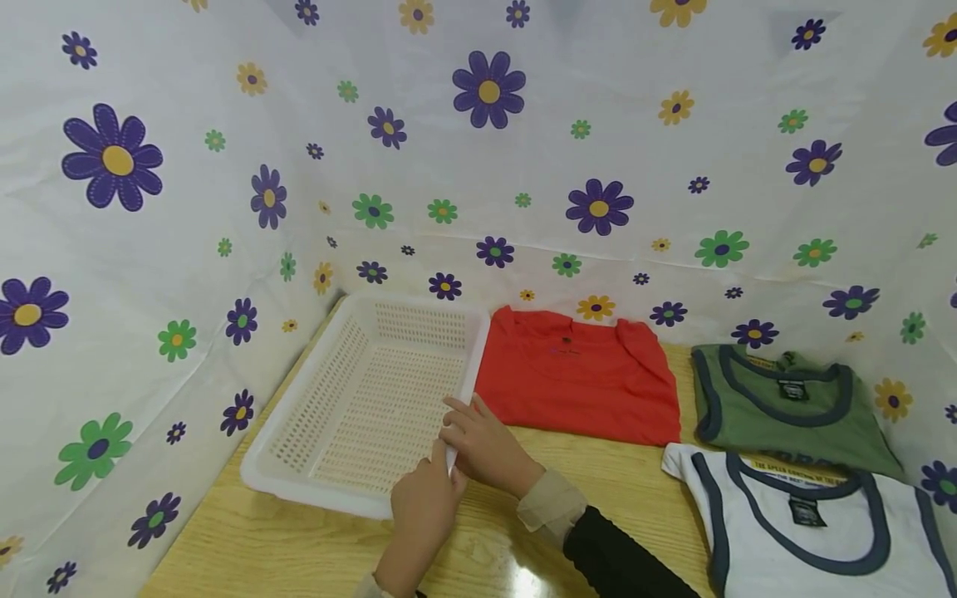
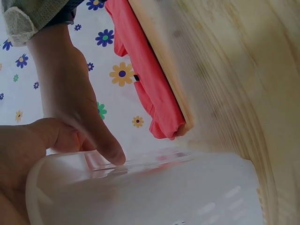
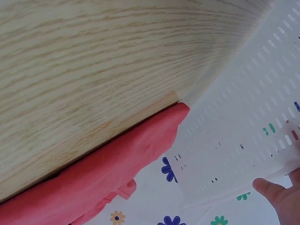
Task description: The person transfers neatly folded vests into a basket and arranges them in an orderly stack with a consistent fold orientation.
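Observation:
A white plastic basket [image 1: 374, 357] with slotted walls stands on the wooden table. My left hand [image 1: 428, 498] grips its rim at the near right corner. Just beyond it, my right hand [image 1: 489, 444] holds the right rim, fingers over the edge and thumb outside. In the left wrist view the left hand [image 2: 18, 159] and right hand [image 2: 75, 89] meet at the basket's corner [image 2: 150, 197]. The right wrist view shows the right hand [image 3: 286, 201] at the rim of the slotted wall [image 3: 239, 122]. A folded red shirt [image 1: 579, 378] lies right beside the basket.
Farther right lie a folded green shirt [image 1: 792, 415] with dark trim and, nearer, a white shirt [image 1: 763, 548] with dark trim. A flower-printed white sheet [image 1: 419, 166] hangs behind and along the sides. The wooden table [image 1: 299, 556] shows in front of the basket.

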A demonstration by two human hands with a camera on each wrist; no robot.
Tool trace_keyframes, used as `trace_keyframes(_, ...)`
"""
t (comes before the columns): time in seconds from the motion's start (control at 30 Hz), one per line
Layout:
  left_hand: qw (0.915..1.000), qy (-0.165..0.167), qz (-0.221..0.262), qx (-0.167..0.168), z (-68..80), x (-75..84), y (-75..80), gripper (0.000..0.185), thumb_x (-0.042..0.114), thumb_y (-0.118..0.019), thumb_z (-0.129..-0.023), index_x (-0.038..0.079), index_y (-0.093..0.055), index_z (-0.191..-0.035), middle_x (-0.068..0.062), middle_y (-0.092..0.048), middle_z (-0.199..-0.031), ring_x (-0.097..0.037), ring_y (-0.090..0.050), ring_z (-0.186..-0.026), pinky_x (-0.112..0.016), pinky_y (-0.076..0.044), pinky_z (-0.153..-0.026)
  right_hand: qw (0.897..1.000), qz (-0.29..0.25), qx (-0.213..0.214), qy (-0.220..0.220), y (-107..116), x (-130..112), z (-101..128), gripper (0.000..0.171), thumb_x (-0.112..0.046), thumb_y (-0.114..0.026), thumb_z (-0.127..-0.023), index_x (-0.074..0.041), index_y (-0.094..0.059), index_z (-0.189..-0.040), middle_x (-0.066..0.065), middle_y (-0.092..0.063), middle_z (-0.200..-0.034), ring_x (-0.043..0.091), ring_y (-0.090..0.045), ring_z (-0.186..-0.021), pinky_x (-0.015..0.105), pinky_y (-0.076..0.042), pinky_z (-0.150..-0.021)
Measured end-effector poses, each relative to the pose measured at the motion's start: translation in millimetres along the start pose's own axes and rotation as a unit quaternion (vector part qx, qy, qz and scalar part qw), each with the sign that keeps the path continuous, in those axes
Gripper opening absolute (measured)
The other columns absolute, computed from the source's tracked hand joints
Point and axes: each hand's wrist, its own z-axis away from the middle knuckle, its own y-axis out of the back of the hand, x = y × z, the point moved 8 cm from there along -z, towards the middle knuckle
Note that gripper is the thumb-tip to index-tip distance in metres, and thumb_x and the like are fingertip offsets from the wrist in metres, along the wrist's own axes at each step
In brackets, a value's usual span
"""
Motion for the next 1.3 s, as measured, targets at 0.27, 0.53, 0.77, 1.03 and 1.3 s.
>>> trace_keyframes(0.27,0.9947,-0.079,-0.046,0.047,9.5,-9.5,17.6,0.036,0.016,-0.07,-0.073,-0.001,-0.057,-0.102,-0.01,-0.059,-0.054,-0.013,-0.045,-0.034,-0.022,-0.036,-0.032,0.999,0.021,-0.031,-0.002,-6,3,-7,0.035,-0.029,-0.074,-0.077,-0.019,-0.062,-0.108,0.001,-0.06,-0.118,0.022,-0.046,-0.131,0.05,-0.039,-0.105)
trace_keyframes(0.53,0.9936,-0.105,-0.041,0.01,12.1,-28.7,20.9,0.028,0.014,-0.069,-0.074,0.002,-0.055,-0.094,-0.004,-0.053,-0.048,-0.006,-0.034,-0.031,-0.015,-0.03,-0.032,0.993,0.022,-0.09,-0.077,-20,39,-20,0.039,-0.029,-0.072,-0.08,-0.018,-0.059,-0.116,0.006,-0.054,-0.13,0.026,-0.039,-0.136,0.049,-0.036,-0.108)
trace_keyframes(0.77,0.9941,-0.1,-0.007,-0.041,14.8,-59.2,20.9,0.035,0.013,-0.069,-0.076,0.005,-0.06,-0.109,0.005,-0.043,-0.048,-0.003,-0.026,-0.038,-0.013,-0.024,-0.035,0.983,0.005,-0.1,-0.156,-19,80,-18,0.03,-0.007,-0.064,-0.085,-0.015,-0.06,-0.114,0.01,-0.056,-0.127,0.03,-0.041,-0.134,0.055,-0.034,-0.107)
trace_keyframes(1.03,0.995,-0.063,0.012,-0.076,9.4,-83.8,23.8,0.038,0.011,-0.064,-0.079,0.007,-0.06,-0.116,0.005,-0.039,-0.048,-0.006,-0.026,-0.041,-0.016,-0.021,-0.037,0.979,0.0,-0.086,-0.183,-16,98,-9,0.028,0.005,-0.058,-0.086,-0.013,-0.064,-0.108,0.005,-0.061,-0.106,0.023,-0.051,-0.118,0.051,-0.036,-0.107)
trace_keyframes(1.3,0.9978,-0.064,-0.005,0.018,-11.1,-113.9,38.9,0.028,0.002,-0.059,-0.076,0.003,-0.063,-0.104,-0.011,-0.061,-0.062,-0.026,-0.055,-0.054,-0.035,-0.042,-0.047,0.987,0.01,-0.056,-0.148,-9,82,-8,0.02,-0.006,-0.069,-0.082,-0.016,-0.065,-0.099,0.004,-0.064,-0.095,0.021,-0.06,-0.096,0.051,-0.038,-0.105)
